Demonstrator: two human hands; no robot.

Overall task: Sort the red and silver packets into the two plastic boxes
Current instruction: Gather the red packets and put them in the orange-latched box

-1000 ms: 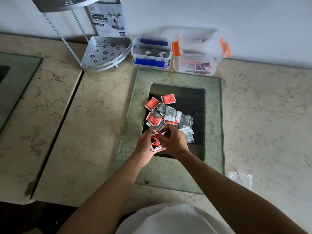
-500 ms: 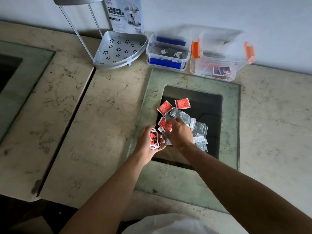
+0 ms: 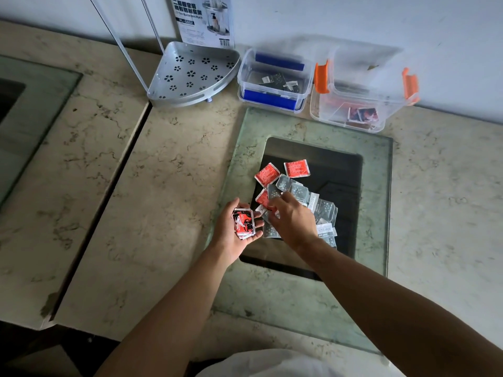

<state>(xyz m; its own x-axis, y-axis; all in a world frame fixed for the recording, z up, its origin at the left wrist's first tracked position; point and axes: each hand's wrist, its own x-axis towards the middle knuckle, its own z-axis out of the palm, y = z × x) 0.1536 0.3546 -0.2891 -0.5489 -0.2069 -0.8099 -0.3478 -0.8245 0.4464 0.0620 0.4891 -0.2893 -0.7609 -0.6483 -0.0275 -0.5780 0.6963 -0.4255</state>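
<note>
A pile of red packets (image 3: 267, 174) and silver packets (image 3: 324, 209) lies on the dark glass panel (image 3: 340, 175). My left hand (image 3: 234, 232) is palm up to the left of the pile, holding a small stack of red packets (image 3: 243, 223). My right hand (image 3: 292, 217) rests on the pile's left part, its fingertips pinching at a red packet (image 3: 262, 198). At the back stand the blue-handled box (image 3: 275, 80) with silver packets inside and the orange-latched box (image 3: 364, 99) with red packets inside.
A perforated metal corner shelf (image 3: 190, 74) with its printed card stands left of the boxes against the wall. The glass panel sits in a green-tinted frame (image 3: 239, 159) within the marble counter (image 3: 136, 186). A gap (image 3: 109, 191) splits the counter at left.
My right hand went from my left hand forward onto the pile. My left hand drew back to the left with its red stack. The camera tilted, shifting the scene right and down.
</note>
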